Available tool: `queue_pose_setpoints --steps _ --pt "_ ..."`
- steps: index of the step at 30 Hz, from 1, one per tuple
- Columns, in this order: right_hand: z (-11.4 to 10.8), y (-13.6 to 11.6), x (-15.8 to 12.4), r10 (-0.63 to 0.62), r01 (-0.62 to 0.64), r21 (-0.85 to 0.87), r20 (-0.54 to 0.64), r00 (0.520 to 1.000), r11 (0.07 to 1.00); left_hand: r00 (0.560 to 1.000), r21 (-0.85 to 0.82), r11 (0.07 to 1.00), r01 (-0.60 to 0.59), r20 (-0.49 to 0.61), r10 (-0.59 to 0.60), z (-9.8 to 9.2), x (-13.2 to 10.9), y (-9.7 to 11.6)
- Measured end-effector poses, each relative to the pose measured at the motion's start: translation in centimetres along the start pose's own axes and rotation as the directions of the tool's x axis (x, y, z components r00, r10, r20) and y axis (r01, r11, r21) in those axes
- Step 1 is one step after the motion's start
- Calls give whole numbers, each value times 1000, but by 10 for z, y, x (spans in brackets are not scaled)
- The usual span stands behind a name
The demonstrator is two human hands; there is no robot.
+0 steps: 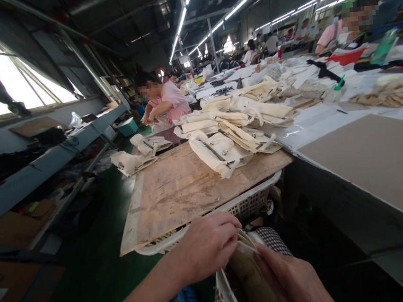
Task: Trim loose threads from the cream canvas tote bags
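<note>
My left hand is at the bottom centre, its fingers curled over the top edge of a beige fabric piece that I hold in my lap. My right hand lies beside it at the lower right, fingers pressed along the same piece. A stained wooden board rests on a white plastic basket just ahead of my hands. On the board's far end sits a pile of cream fabric pieces.
A grey table with a brown cardboard sheet runs along the right. A person in pink works further back; others sit in the distance. Shelving lines the left wall. Green floor lies between.
</note>
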State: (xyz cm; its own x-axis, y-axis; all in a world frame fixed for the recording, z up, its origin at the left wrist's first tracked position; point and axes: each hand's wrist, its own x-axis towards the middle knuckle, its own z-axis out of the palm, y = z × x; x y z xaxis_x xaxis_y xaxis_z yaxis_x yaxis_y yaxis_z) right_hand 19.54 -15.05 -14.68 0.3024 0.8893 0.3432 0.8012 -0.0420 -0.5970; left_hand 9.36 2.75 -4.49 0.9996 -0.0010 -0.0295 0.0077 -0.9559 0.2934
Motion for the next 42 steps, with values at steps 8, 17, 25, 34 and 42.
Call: queue_pose_setpoints --steps 8,17,25,34,42 --pt "-1 1 0 17 -20 64 48 999 998 997 12 997 -76 -3 76 4 14 -9" --pt "-3 6 -1 93 -108 162 95 991 981 990 -128 982 -141 -9 141 5 25 -17" --pt "-6 6 2 137 -169 187 175 975 968 986 -96 981 -168 -42 164 10 18 -18" --pt "-16 -4 6 179 -246 272 247 952 931 994 -333 938 -98 -84 74 13 22 -19" --pt "-12 -5 1 105 -139 238 148 983 961 992 -508 854 108 -6 -129 6 24 -14"
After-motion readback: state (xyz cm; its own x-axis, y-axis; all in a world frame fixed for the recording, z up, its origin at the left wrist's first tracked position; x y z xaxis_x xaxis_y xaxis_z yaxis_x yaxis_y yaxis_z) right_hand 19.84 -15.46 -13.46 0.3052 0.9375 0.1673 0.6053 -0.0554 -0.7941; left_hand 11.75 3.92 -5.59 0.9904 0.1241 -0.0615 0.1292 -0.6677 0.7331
